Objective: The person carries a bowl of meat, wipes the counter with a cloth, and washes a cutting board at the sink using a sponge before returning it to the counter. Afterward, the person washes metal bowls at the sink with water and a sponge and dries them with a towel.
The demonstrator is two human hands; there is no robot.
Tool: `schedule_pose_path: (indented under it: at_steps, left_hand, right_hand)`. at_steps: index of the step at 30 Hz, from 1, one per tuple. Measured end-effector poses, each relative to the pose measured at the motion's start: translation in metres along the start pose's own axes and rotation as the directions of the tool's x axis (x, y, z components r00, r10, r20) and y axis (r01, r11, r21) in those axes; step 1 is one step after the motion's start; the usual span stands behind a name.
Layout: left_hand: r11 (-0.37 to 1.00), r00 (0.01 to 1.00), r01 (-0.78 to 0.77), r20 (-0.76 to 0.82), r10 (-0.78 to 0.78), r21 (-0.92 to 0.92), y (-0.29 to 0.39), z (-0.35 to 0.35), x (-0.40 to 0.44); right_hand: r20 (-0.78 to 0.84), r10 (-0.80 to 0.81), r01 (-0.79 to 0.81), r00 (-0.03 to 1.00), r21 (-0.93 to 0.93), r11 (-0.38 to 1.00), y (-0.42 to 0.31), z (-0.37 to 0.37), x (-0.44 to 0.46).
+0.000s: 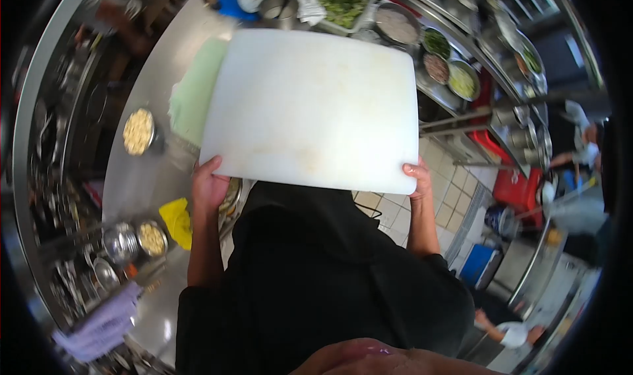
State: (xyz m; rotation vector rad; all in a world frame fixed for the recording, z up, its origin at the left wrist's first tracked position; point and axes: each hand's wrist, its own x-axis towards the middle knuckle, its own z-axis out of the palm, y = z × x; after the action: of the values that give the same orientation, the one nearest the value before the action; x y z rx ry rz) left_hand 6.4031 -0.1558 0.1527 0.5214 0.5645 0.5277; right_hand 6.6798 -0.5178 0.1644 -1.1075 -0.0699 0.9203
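Observation:
A large white cutting board (316, 105) is held up in front of my body, spanning the middle of the view. My left hand (210, 182) grips its near left corner, thumb on top and fingers hidden beneath. At the near right corner my right hand (417, 178) holds it the same way, with the thumb over the edge. Faint yellowish stains mark the board's surface. A pale green sheet (198, 91) lies on the metal counter (158, 65), partly hidden behind the board's left edge.
Bowls of pale pieces (138, 132), a yellow cloth (177, 222) and a purple cloth (102, 322) are on the left. A tray of chopped greens (338, 2) and food bowls (461, 80) stand beyond. Other people (514, 334) are at the right.

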Motion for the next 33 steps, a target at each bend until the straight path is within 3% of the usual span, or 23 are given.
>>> schedule_pose_path:
  at_steps: [4,7,9,11,12,16,18,19,22,23,25,27,29,31,33]
  left_hand:
    - [0.954,0.955,-0.034,0.292,-0.058,0.299,0.027,-0.002,0.013]
    - [0.848,0.791,-0.005,0.521,-0.322,0.531,0.041,0.017,0.066]
    - [0.728,0.749,-0.047,0.506,-0.428,0.684,0.038,0.021,0.076]
    - [0.792,0.648,0.192,0.531,-0.546,0.580,0.014,0.040,0.042]
    - [0.801,0.680,0.292,0.476,-0.558,0.523,-0.006,0.047,0.028]
    - [0.540,0.488,0.584,0.269,-0.830,0.607,-0.079,0.028,0.062]
    - [0.439,0.422,0.620,0.195,-0.885,0.650,-0.110,0.045,0.013]
    - [0.386,0.391,0.634,0.154,-0.908,0.670,-0.128,0.052,-0.014]
    - [0.181,0.326,0.581,-0.023,-0.945,0.793,-0.199,0.048,-0.032]
    - [0.145,0.322,0.575,-0.060,-0.945,0.805,-0.223,0.050,-0.043]
    - [0.103,0.320,0.485,-0.066,-0.945,0.869,-0.268,0.062,-0.061]
    - [0.033,0.342,0.378,-0.106,-0.934,0.925,-0.319,0.080,-0.078]
    - [-0.061,0.353,0.269,-0.157,-0.922,0.961,-0.366,0.105,-0.112]
    - [-0.069,0.311,0.226,-0.139,-0.940,0.972,-0.422,0.123,-0.153]
    - [-0.049,0.324,0.076,-0.071,-0.943,0.996,-0.477,0.133,-0.187]
  right_hand:
    - [-0.030,-0.303,0.303,0.952,-0.015,0.953,0.057,-0.024,-0.051]
    - [-0.298,-0.232,0.297,0.926,0.193,0.935,0.069,-0.025,-0.076]
    - [-0.356,-0.286,0.352,0.890,0.134,0.927,0.096,-0.011,-0.126]
    - [-0.517,-0.252,0.369,0.818,0.137,0.919,0.144,-0.004,-0.177]
    - [-0.578,-0.225,0.370,0.784,0.145,0.918,0.160,-0.011,-0.198]
    - [-0.635,-0.086,0.414,0.768,0.389,0.823,0.206,-0.033,-0.228]
    - [-0.694,-0.068,0.517,0.717,0.463,0.720,0.260,-0.071,-0.272]
    - [-0.680,-0.024,0.553,0.733,0.574,0.603,0.302,-0.102,-0.291]
    - [-0.841,0.223,0.805,0.493,0.538,0.248,0.371,-0.104,-0.323]
    - [-0.826,0.267,0.814,0.497,0.550,0.188,0.407,-0.110,-0.334]
    - [-0.833,0.429,0.783,0.349,0.511,0.354,0.464,-0.099,-0.362]
    - [-0.812,0.492,0.844,0.315,0.477,0.247,0.557,-0.103,-0.388]
    - [-0.728,0.631,0.809,0.267,0.525,0.263,0.600,-0.078,-0.432]
    - [-0.654,0.738,0.752,0.163,0.567,0.336,0.657,-0.080,-0.466]
    - [-0.652,0.754,0.699,0.081,0.577,0.424,0.668,-0.070,-0.498]
